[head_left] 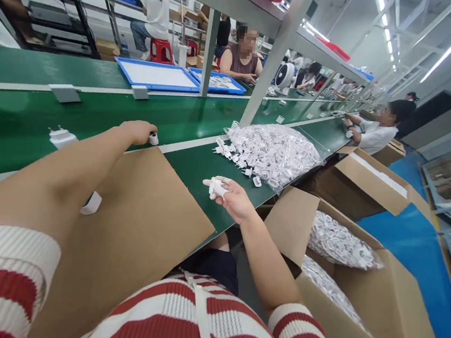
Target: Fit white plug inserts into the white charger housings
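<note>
My left hand (138, 132) reaches out over the far edge of the cardboard sheet, beside the green conveyor. Its fingers are closed on a small white charger housing (154, 138), which they partly hide. Nearer to me, my right hand (235, 200) is palm up, with a white plug part (217, 188) between thumb and fingers. Pale covers sit on some of its fingertips. Just beyond it, a clear bag of white plug parts (272, 152) spills some pieces onto the green table. Another white housing (91, 203) rests on the cardboard sheet (149, 225), under my left forearm.
A white charger with prongs (63, 138) and other white pieces lie on the green conveyor (182, 118). Blue trays (158, 75) stand beyond it. A metal post (277, 50) rises past the bag. At right, an open carton (394, 296) holds bagged parts. Co-workers sit further along.
</note>
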Tool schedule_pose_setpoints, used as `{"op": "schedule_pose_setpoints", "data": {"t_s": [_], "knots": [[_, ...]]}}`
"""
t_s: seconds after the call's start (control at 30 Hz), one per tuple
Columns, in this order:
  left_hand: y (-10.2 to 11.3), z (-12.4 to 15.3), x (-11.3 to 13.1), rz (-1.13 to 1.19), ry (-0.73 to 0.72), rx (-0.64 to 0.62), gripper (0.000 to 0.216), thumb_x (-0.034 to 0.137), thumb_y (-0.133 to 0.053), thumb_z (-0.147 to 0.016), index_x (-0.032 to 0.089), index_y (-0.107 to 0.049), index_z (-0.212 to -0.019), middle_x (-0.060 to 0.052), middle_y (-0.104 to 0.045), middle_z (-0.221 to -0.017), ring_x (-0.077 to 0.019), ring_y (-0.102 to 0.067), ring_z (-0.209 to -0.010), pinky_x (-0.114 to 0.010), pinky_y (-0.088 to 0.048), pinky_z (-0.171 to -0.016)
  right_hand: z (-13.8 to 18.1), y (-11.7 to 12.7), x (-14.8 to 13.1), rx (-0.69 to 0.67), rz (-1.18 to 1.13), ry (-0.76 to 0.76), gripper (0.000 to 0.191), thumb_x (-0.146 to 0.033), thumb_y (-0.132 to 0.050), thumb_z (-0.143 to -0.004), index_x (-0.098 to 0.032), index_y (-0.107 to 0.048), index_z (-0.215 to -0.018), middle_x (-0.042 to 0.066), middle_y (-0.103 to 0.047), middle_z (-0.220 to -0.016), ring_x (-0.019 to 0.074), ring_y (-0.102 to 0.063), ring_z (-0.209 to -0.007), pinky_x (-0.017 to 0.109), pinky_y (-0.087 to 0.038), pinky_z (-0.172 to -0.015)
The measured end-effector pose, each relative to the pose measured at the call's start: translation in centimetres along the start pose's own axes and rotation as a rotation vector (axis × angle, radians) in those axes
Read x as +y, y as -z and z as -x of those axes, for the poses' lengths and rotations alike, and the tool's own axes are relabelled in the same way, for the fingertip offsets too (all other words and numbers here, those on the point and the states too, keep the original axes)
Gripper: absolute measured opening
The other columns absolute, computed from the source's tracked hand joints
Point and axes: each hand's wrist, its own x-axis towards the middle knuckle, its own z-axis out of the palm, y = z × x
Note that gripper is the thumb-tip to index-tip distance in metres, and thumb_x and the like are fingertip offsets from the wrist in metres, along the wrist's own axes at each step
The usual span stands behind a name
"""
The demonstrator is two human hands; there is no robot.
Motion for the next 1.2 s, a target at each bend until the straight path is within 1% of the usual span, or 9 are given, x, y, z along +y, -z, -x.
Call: {"op": "schedule_pose_setpoints", "data": {"t_s": [0.1,0.23,0.4,0.5,0.6,0.73,0.87,1.03,1.2], "knots": [[0.8,1.5,1.0,-0.037,0.019,0.014,0.032,0.031,-0.066,-0.099,0.005,-0.07,-0.118,-0.007,-0.068,-0.102,-0.0139,-0.038,-0.074,-0.024,-0.024,-0.065,0.8,-0.6,0.2,0.057,0.057,0.068,0.045,-0.03,-0.08,-0.062,-0.021,-0.067,-0.104,0.009,-0.079,-0.112,0.0139,-0.066,-0.072,0.024,-0.042,-0.056],[-0.1,7.9,3.8,-0.026,-0.033,0.05,0.036,0.044,-0.064,-0.097,0.011,-0.072,-0.11,-0.008,-0.065,-0.113,-0.0165,-0.046,-0.08,-0.026,-0.027,-0.064,0.6,-1.8,1.8,0.141,0.181,0.107,0.046,-0.038,-0.086,-0.063,-0.02,-0.073,-0.103,0.005,-0.078,-0.092,0.0158,-0.068,-0.072,0.025,-0.044,-0.056],[-4.9,17.5,7.1,0.214,-0.001,-0.045,0.03,0.046,-0.068,-0.087,0.019,-0.071,-0.099,-0.01,-0.069,-0.106,-0.027,-0.061,-0.087,-0.033,-0.038,-0.067,0.0,-3.8,4.4,0.1,0.441,0.165,0.039,-0.043,-0.088,-0.07,-0.023,-0.078,-0.101,0.004,-0.078,-0.093,0.0194,-0.069,-0.08,0.032,-0.054,-0.07],[-8.0,20.7,7.6,0.495,0.01,0.02,0.036,0.052,-0.066,-0.086,0.021,-0.071,-0.101,-0.008,-0.072,-0.101,-0.0282,-0.065,-0.09,-0.033,-0.043,-0.071,-0.3,-5.3,5.1,0.013,0.67,0.288,0.031,-0.044,-0.082,-0.08,-0.028,-0.08,-0.107,0.004,-0.079,-0.101,0.0219,-0.068,-0.094,0.036,-0.056,-0.084],[-9.9,21.8,7.5,0.7,0.055,0.122,0.047,0.06,-0.068,-0.084,0.021,-0.072,-0.111,-0.005,-0.073,-0.096,-0.025,-0.065,-0.083,-0.032,-0.044,-0.07,-0.8,-6.9,5.1,-0.074,0.821,0.449,0.025,-0.039,-0.072,-0.092,-0.03,-0.079,-0.114,0.004,-0.079,-0.111,0.0234,-0.065,-0.105,0.037,-0.055,-0.091],[-10.9,22.0,7.7,0.828,0.06,0.159,0.051,0.063,-0.071,-0.084,0.02,-0.072,-0.111,-0.005,-0.073,-0.093,-0.0228,-0.064,-0.078,-0.031,-0.045,-0.067,-1.7,-8.8,4.7,-0.217,1.052,0.597,0.026,-0.023,-0.061,-0.097,-0.029,-0.077,-0.117,0.004,-0.078,-0.114,0.0243,-0.062,-0.102,0.037,-0.053,-0.092],[-11.1,22.1,7.8,0.907,0.015,0.194,0.051,0.061,-0.07,-0.087,0.02,-0.069,-0.117,-0.003,-0.071,-0.089,-0.0206,-0.061,-0.073,-0.029,-0.045,-0.066,-2.0,-10.1,4.6,-0.289,1.293,0.63,0.029,-0.012,-0.058,-0.094,-0.024,-0.075,-0.114,0.006,-0.076,-0.113,0.0255,-0.06,-0.1,0.035,-0.05,-0.086],[-11.7,22.3,7.7,0.85,-0.012,0.244,0.046,0.058,-0.067,-0.09,0.018,-0.07,-0.113,-0.002,-0.069,-0.082,-0.0193,-0.06,-0.07,-0.029,-0.041,-0.066,-1.7,-11.0,4.1,-0.286,1.55,0.629,0.033,-0.003,-0.054,-0.087,-0.022,-0.071,-0.108,0.006,-0.074,-0.105,0.0253,-0.057,-0.092,0.033,-0.043,-0.074],[-11.9,22.3,7.6,0.793,-0.041,0.25,0.039,0.054,-0.064,-0.094,0.019,-0.071,-0.11,-0.001,-0.068,-0.08,-0.0193,-0.06,-0.069,-0.029,-0.038,-0.065,-1.6,-11.1,4.2,-0.291,1.621,0.682,0.033,-0.002,-0.051,-0.087,-0.022,-0.07,-0.106,0.007,-0.073,-0.102,0.0255,-0.057,-0.091,0.034,-0.042,-0.075]]}}
